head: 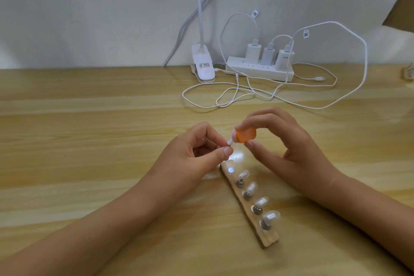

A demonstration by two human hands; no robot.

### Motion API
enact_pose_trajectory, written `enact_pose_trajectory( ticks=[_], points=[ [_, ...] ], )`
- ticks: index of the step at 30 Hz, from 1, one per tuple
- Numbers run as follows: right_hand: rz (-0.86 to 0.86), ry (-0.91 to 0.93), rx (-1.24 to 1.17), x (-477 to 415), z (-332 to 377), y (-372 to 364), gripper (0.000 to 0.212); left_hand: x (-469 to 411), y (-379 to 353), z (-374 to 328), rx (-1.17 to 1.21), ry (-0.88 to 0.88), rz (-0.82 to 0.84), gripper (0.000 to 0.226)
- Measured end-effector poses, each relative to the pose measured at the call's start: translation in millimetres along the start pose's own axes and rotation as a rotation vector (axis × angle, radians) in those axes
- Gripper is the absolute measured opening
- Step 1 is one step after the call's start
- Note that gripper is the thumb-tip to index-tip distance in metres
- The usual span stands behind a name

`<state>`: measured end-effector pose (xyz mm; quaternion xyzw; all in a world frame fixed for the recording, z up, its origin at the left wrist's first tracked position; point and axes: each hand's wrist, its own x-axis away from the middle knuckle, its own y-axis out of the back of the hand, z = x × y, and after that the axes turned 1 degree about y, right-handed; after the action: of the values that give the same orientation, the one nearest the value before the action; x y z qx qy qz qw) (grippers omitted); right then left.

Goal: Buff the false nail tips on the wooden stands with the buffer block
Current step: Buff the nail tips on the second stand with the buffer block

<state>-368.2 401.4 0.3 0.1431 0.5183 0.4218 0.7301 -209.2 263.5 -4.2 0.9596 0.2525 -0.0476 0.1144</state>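
Four false nail tips [252, 187] standing on metal pegs along the wooden stand [270, 240]. Fifth false nail tip [230, 141] lifted clear of it, pinched tight between thumb and forefinger of the left hand [192, 152], remaining fingers curled in. Against its top, the pale end of the orange buffer block [246, 136], gripped between thumb and fingertips of the right hand [291, 145]. Bare round magnet [230, 170] at the stand's far end, just below both hands. Farther back on the wooden table [89, 141]: white power strip [257, 69], three chargers [253, 51], looped cables [224, 96], clip lamp [202, 67].
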Motion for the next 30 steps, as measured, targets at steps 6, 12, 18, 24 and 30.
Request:
enact_pose_trajectory(
  ticks=[6,12,18,24,30],
  points=[
    [0.018,0.019,-0.006,0.0,-0.5,-1.7,0.022,-0.2,-0.3,-0.3,-0.006,-0.009,-0.004,0.009],
    [0.041,0.037,-0.020,2.0,2.6,-3.3,0.019,0.4,-0.6,-1.7,0.000,-0.017,0.007,0.012],
    [0.042,-0.013,-0.032,0.9,1.2,-0.6,0.020,0.1,-1.3,-0.6,0.010,-0.009,0.003,0.007],
    [0.058,-0.102,-0.093,0.7,3.9,0.0,0.029,-0.3,-1.4,1.0,-0.020,-0.015,-0.001,0.007],
    [0.085,-0.152,-0.177,0.1,6.3,-0.3,0.031,0.3,-1.6,1.0,-0.063,-0.027,0.013,0.005]
  ],
)
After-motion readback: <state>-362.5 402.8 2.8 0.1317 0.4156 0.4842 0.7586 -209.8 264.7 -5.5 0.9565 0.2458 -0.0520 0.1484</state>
